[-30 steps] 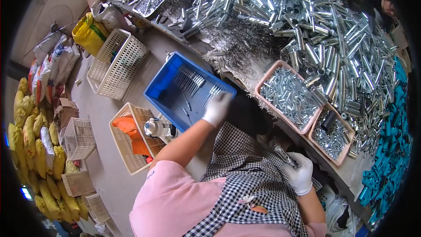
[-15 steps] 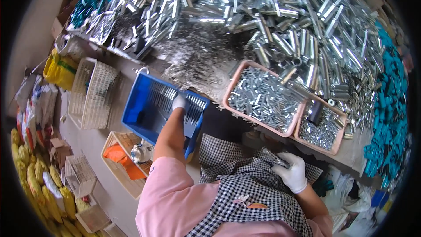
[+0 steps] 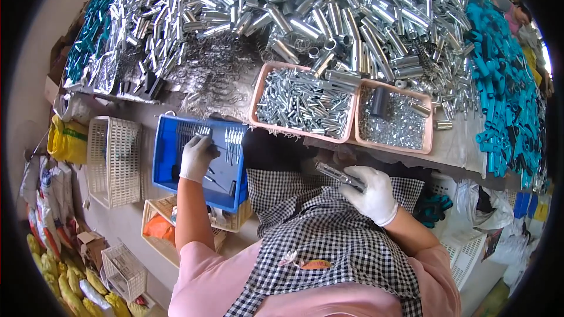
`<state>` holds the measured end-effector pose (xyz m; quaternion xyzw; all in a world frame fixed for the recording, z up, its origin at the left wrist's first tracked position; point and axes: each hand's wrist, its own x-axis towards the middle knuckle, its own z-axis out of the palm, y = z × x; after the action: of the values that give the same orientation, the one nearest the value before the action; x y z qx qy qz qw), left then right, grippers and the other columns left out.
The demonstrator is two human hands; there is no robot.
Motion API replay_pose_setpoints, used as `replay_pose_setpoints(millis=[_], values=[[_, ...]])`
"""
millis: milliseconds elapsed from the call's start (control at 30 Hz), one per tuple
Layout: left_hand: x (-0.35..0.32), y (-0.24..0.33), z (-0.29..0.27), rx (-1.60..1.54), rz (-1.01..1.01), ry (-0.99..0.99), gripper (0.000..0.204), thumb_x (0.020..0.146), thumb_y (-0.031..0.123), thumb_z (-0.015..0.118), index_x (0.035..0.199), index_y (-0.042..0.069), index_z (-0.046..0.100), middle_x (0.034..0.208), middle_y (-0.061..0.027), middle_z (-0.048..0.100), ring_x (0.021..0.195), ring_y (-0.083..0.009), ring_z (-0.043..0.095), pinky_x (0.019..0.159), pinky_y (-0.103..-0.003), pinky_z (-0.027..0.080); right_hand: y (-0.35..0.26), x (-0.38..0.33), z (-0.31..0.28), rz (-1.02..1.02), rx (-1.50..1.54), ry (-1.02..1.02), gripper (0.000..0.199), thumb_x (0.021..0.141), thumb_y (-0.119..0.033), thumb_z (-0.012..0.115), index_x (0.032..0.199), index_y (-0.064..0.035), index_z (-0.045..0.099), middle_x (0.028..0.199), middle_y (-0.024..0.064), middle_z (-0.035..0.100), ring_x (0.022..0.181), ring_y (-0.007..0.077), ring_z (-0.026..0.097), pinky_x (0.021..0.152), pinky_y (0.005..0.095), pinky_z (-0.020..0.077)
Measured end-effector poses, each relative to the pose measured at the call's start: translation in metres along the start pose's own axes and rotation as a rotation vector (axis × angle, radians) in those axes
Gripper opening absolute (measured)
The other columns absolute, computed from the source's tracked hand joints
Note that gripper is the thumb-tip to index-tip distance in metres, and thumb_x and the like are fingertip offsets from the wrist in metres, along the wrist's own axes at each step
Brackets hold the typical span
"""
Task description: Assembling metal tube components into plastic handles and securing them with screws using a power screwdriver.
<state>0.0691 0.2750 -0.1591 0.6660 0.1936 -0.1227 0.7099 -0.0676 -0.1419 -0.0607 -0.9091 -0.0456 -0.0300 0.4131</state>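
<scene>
My left hand (image 3: 196,156), in a white glove, reaches into a blue plastic crate (image 3: 167,164) and rests on thin metal rods (image 3: 232,139) lying inside; whether it grips one I cannot tell. My right hand (image 3: 371,194), also gloved, holds a short metal tube part (image 3: 336,175) over my checkered apron (image 3: 320,229). Just beyond it stand two pink trays: the left tray (image 3: 255,95) full of small metal tubes, the right tray (image 3: 430,135) with small silver pieces.
A big heap of shiny metal tubes (image 3: 329,12) covers the bench, with teal plastic parts (image 3: 505,82) at the right. White wire baskets (image 3: 111,158) and a basket with orange items (image 3: 158,226) sit at my left. Yellow bags (image 3: 67,141) line the floor.
My left hand has gone deeper into the blue crate, onto the rods. My head has turned, shifting the view left and down. The right hand keeps the tube part.
</scene>
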Motion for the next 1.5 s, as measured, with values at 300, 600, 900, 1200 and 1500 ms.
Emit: replay_pose_setpoints(millis=[300, 600, 900, 1200, 1500], values=[[-0.125, 0.029, 0.158, -0.364, 0.027, -0.058, 0.035, 0.094, 0.005, 0.057, 0.125, -0.004, 0.046, 0.087, -0.0079, 0.058, 0.068, -0.0168, 0.063, 0.065, -0.035, 0.06, -0.003, -0.036, -0.009, -0.127, -0.09, 0.137, 0.031, 0.068, -0.017, 0.082, 0.093, -0.0038, 0.07, 0.079, 0.0115, 0.07, 0.068, 0.0297, 0.068, 0.061, 0.0374, 0.0548], [-0.177, 0.005, 0.232, -0.357, -0.045, -0.267, 0.02, 0.094, 0.003, 0.056, 0.114, 0.002, 0.053, 0.085, -0.0085, 0.061, 0.065, -0.02, 0.063, 0.06, -0.036, 0.059, 0.011, -0.066, -0.022, -0.185, -0.172, 0.247, 0.035, 0.065, -0.014, 0.083, 0.095, -0.0037, 0.068, 0.083, 0.0126, 0.07, 0.071, 0.0308, 0.069, 0.063, 0.0384, 0.0552], [-0.181, 0.02, 0.24, -0.368, -0.191, -0.424, 0.016, 0.098, 0.009, 0.051, 0.108, -0.001, 0.059, 0.086, -0.0106, 0.065, 0.068, -0.0215, 0.068, 0.062, -0.039, 0.061, 0.03, -0.078, -0.04, -0.204, -0.113, 0.326, 0.032, 0.066, -0.018, 0.083, 0.094, -0.009, 0.069, 0.078, 0.0084, 0.068, 0.067, 0.0285, 0.066, 0.059, 0.0387, 0.0528], [-0.174, 0.015, 0.249, -0.346, -0.254, -0.562, 0.013, 0.1, 0.011, 0.053, 0.107, 0.002, 0.059, 0.087, -0.0108, 0.067, 0.068, -0.0227, 0.068, 0.063, -0.04, 0.06, 0.03, -0.078, -0.058, -0.232, -0.056, 0.328, 0.032, 0.064, -0.016, 0.084, 0.092, -0.0071, 0.07, 0.079, 0.0087, 0.069, 0.067, 0.0283, 0.067, 0.059, 0.0368, 0.0532], [-0.165, 0.016, 0.247, -0.369, -0.323, -0.71, 0.014, 0.096, 0.006, 0.06, 0.107, -0.002, 0.064, 0.086, -0.0121, 0.068, 0.069, -0.0227, 0.068, 0.064, -0.04, 0.059, 0.034, -0.086, -0.064, -0.148, 0.088, 0.296, 0.032, 0.064, -0.014, 0.084, 0.09, -0.0023, 0.072, 0.081, 0.0128, 0.07, 0.069, 0.0296, 0.069, 0.062, 0.0354, 0.0545]])
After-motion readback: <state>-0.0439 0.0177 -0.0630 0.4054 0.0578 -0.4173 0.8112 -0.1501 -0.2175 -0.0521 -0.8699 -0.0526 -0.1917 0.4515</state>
